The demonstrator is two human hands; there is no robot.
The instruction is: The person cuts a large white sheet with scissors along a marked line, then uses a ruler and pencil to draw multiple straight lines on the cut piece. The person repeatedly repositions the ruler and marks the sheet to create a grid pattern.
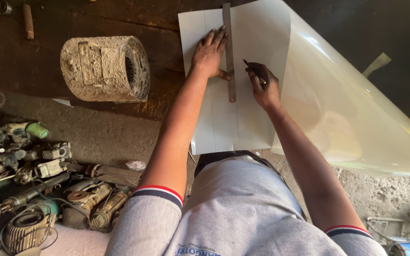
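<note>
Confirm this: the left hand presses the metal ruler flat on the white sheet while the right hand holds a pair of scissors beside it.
Wrong on the tool. In the head view the right hand holds a pencil, not scissors. The left hand does press the metal ruler on the white sheet.

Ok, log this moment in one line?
left hand pressing ruler flat | right hand holding pencil beside ruler | both on white sheet

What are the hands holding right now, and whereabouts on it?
Right hand grips a thin dark pencil-like marker near its lower end. Left hand presses flat on a long grey metal ruler, around its middle.
</note>
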